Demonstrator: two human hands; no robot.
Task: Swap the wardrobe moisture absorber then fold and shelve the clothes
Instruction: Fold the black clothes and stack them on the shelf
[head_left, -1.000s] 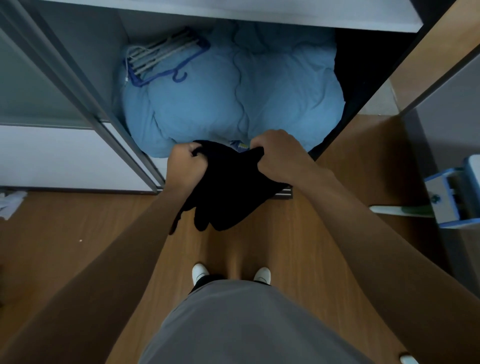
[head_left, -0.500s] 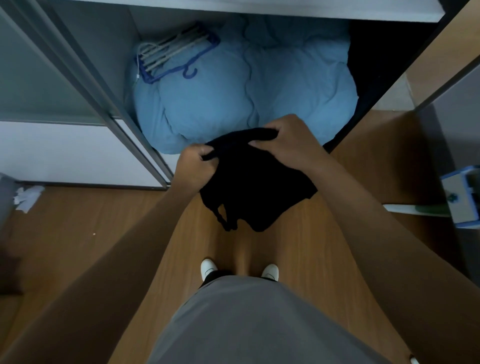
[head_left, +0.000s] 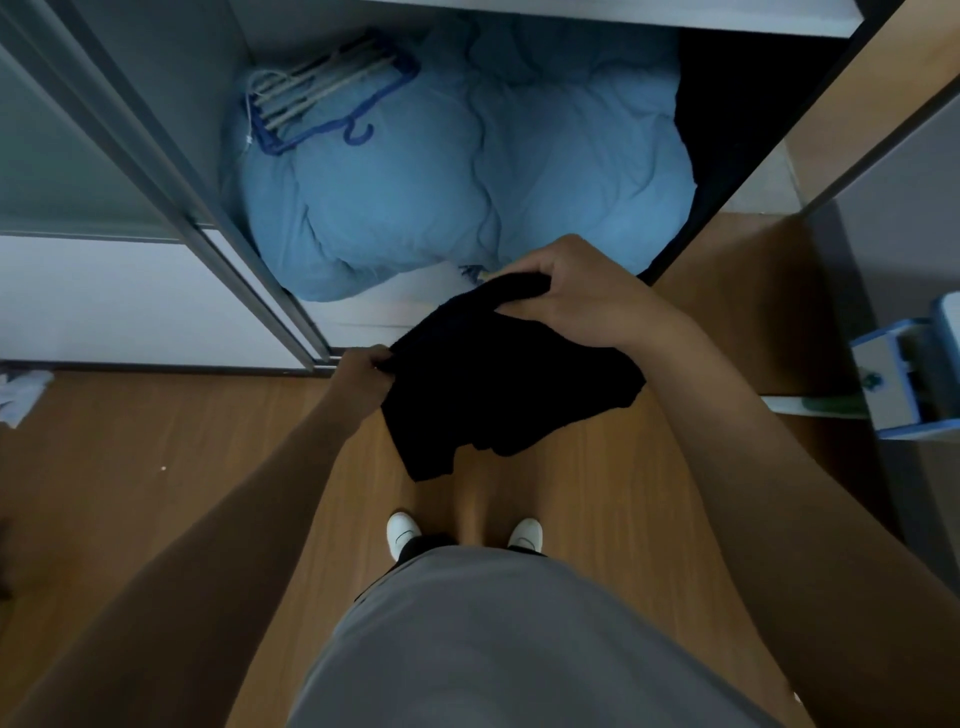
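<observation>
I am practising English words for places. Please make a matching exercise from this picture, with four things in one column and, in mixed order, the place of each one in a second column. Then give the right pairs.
Things
1. black garment
2. light blue duvet
3. clothes hangers
4. white shoes

Places
A. lying on top of the duvet, at its far left
B. gripped by the left hand and the right hand
C. on the wooden floor
D. in the bottom of the wardrobe

Pairs: 1-B, 2-D, 3-A, 4-C

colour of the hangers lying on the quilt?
Blue and white hangers, on the light blue quilt; head view.
</observation>
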